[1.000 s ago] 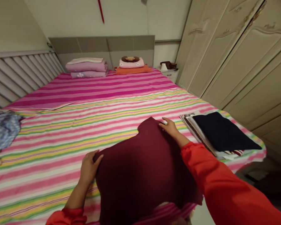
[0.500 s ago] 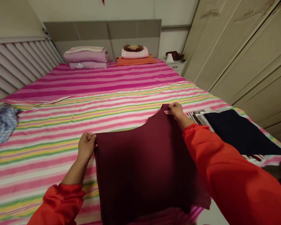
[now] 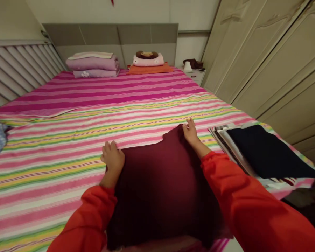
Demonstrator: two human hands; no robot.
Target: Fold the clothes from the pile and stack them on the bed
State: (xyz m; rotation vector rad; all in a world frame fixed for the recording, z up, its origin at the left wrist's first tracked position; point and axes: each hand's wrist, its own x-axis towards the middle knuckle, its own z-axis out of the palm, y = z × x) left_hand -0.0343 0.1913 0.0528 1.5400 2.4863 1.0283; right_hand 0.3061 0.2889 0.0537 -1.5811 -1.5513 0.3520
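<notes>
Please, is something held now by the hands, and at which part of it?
The left hand touches the far left corner of the maroon top, the right hand its far right corner; whether either grips it cannot be told.

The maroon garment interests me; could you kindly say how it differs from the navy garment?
The maroon garment is wine-red, the navy garment dark blue. The left hand and right hand touch the maroon garment; the navy garment lies apart from them, atop other folded cloth. Both look plain and dark.

Maroon garment (image 3: 162,185), folded clothes (image 3: 270,150) on bed (image 3: 60,140)
</notes>
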